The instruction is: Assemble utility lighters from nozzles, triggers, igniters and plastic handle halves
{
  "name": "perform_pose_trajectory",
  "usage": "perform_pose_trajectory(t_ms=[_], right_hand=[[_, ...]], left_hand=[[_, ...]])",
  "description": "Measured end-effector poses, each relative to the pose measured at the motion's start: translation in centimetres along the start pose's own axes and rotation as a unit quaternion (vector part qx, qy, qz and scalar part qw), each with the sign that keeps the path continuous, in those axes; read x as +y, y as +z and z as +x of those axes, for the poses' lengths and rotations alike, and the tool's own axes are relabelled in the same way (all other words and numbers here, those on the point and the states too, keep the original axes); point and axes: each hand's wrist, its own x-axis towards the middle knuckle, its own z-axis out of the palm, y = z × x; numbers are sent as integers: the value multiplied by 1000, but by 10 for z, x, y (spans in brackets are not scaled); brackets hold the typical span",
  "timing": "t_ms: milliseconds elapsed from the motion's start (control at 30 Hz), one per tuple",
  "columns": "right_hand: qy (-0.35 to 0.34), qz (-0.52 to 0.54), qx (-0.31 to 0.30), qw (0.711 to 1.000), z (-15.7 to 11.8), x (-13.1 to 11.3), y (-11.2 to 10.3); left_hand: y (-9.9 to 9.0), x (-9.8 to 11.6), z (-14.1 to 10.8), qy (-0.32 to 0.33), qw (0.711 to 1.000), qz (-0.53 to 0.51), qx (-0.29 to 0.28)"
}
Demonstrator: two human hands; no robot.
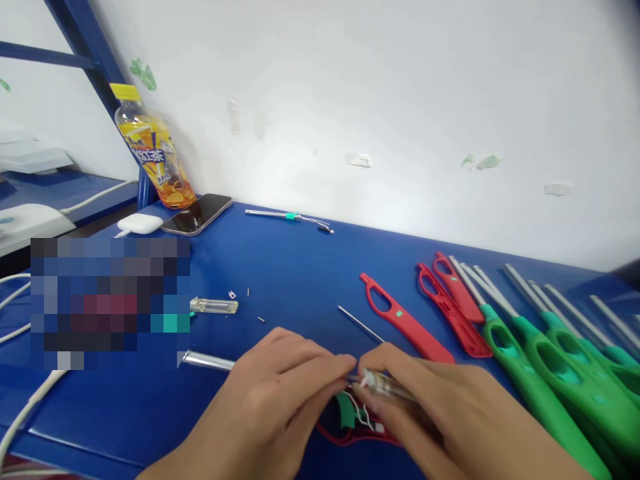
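Note:
My right hand [450, 407] is closed around a clear plastic fuel tank [393, 387] with a white valve at its tip. Close to that tip, the fingertips of my left hand [280, 400] are pinched together; what lies between them is too small to make out. Below both hands is an open red lighter shell [340, 437] with a green part [345, 410] and white wires [367, 417] inside, partly hidden by my fingers. A metal lighter barrel [207, 360] sticks out to the left from under my left hand.
Red shell halves [405, 323] and several green lighters [565, 373] lie at the right. A thin metal rod [360, 323], another clear tank [215, 306], small screws [261, 319] and a wired barrel [270, 214] lie beyond my hands. A bottle [155, 157] and phone [199, 215] stand back left.

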Motion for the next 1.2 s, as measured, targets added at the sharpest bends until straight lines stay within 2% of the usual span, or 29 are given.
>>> perform_pose_trajectory(t_ms=[100, 233, 300, 367, 500, 733, 867, 1000, 1067, 1200], right_hand=[[1, 5, 29, 1000, 0, 2, 1], [-24, 0, 111, 994, -6, 6, 6], [-38, -7, 132, 991, -7, 8, 5], [-52, -3, 119, 992, -5, 10, 2], [-47, 26, 39, 998, 0, 10, -3], [-24, 38, 18, 999, 0, 3, -3], [-20, 18, 24, 999, -1, 4, -3], [-24, 9, 3, 1000, 0, 5, -8], [-30, 8, 17, 999, 2, 3, -8], [-65, 5, 92, 994, 1, 1, -4]], left_hand=[[-1, -1, 0, -11, 1000, -8, -1], [-3, 1, 2, -17, 1000, -4, 7], [-3, 2, 2, -21, 1000, -5, 9], [-2, 2, 3, -26, 1000, -4, 10], [-1, 2, 5, -22, 1000, -6, 13], [-2, 4, 3, -19, 1000, 1, 6], [-2, 4, 3, -17, 1000, 10, 7], [0, 1, 4, -8, 1000, 16, 2], [1, 1, 3, -4, 1000, 20, -4], [2, 0, 0, 21, 999, 34, 4]])
